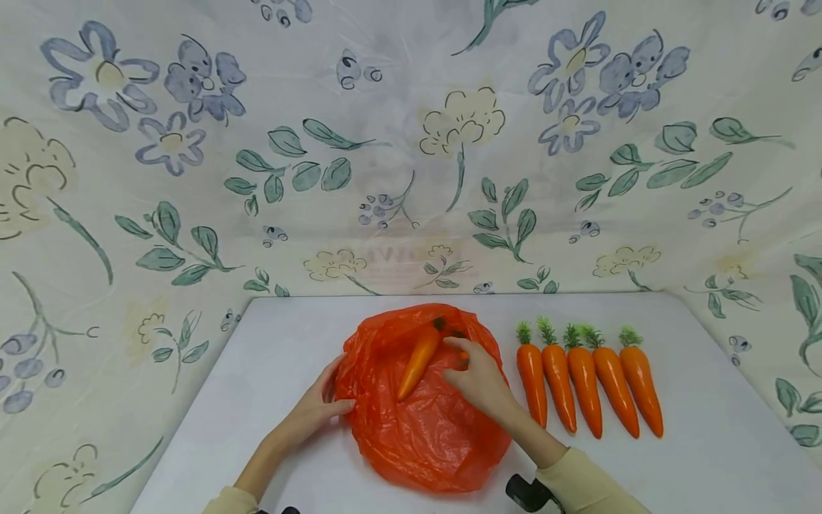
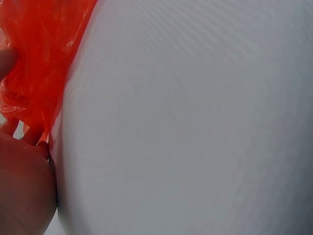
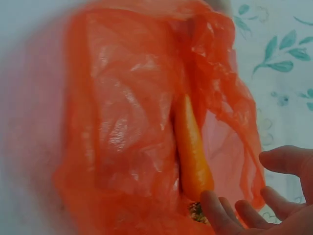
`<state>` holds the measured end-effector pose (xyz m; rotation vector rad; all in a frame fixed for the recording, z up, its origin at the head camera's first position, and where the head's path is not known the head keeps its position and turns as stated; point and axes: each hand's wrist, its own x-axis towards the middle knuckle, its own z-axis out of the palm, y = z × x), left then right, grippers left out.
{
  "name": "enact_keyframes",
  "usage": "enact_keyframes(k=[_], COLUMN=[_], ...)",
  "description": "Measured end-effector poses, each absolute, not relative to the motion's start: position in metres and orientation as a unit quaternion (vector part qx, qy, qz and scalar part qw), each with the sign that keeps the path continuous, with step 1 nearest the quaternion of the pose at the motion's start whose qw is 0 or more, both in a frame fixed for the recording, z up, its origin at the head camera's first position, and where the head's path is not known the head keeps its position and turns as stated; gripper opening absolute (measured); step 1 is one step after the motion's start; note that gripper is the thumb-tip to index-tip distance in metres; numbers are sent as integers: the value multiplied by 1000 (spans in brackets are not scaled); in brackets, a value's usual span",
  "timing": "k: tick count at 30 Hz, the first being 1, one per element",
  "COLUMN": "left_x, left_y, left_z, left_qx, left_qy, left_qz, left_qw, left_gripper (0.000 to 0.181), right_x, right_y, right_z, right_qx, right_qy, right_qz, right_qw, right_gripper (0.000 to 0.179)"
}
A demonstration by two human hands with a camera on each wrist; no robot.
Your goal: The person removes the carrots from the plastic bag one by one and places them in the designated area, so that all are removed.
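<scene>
A red plastic bag (image 1: 424,442) lies spread with its mouth facing up. Inside it, one orange carrot (image 1: 419,363) slants with its tip toward the front and its dark green top at the back. My left hand (image 1: 316,401) grips the bag's left edge, thumb on the near side and fingers partly hidden behind the plastic. Over the right part of the bag mouth is my right hand (image 1: 480,378), its fingers spread and loosely bent beside the carrot's thick end. In the right wrist view, nothing shows between the thumb and fingers of that hand.
Several orange carrots (image 1: 583,391) with green tops lie side by side right of the bag on the white table (image 1: 713,428). A floral cloth (image 1: 411,178) hangs behind the table. A black wrist device (image 1: 528,492) sits by the right sleeve.
</scene>
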<state>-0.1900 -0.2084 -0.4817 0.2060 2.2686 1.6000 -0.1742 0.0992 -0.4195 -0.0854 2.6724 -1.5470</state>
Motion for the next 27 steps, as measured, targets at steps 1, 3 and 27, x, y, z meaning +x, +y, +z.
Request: enact_keyframes(k=[1,3,27], left_x=[-190,-190,-192], left_y=[-208,-208,-210], left_z=[-482,-482,-484], left_qx=[73,73,69], left_qy=[802,801,800], left_qz=[566,567,568], left_qw=[178,179,181], left_gripper=[89,89,90], right_x=[-177,-183,-221], right_y=[98,94,56], right_z=[-419,-420,-452], right_qx=[-23,-15,47], right_qy=[863,861,874], right_qz=[-504,-508,-483], right_qw=[31,37,32], right_gripper=[51,53,68])
